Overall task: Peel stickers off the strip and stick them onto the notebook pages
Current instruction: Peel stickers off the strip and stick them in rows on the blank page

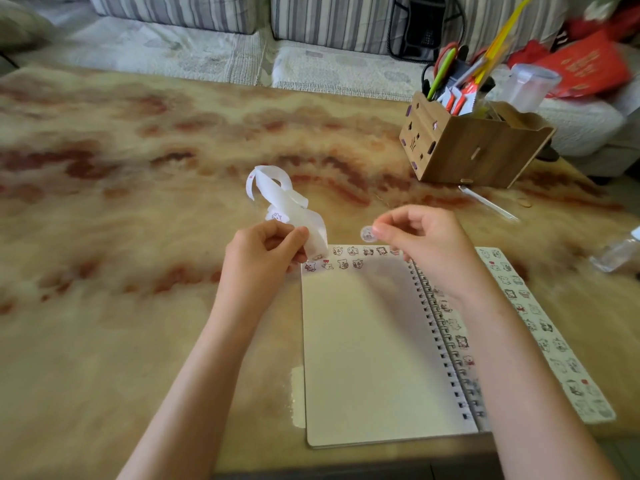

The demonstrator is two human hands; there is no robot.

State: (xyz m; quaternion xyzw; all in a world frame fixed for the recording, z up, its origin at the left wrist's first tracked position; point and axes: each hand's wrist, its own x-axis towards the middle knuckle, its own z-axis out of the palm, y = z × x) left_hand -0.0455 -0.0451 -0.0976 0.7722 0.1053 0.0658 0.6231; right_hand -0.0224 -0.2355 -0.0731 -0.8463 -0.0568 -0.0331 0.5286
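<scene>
An open spiral notebook (367, 348) lies on the table in front of me. Small cartoon stickers run in two rows along the top of its cream left page, and more cover the right page (540, 327). My left hand (266, 249) pinches a curling white sticker strip (277, 199) just past the notebook's top left corner. Above the top edge of the left page, my right hand (419, 237) holds one small round sticker (368, 233) at its fingertips. My right forearm hides much of the right page.
A wooden desk organizer (471, 147) with pens and scissors stands at the back right. In front of it lie a clear pen (488, 202) and a coin (524, 202). A plastic bottle (616, 254) lies at the right edge. A striped sofa runs behind the marbled table.
</scene>
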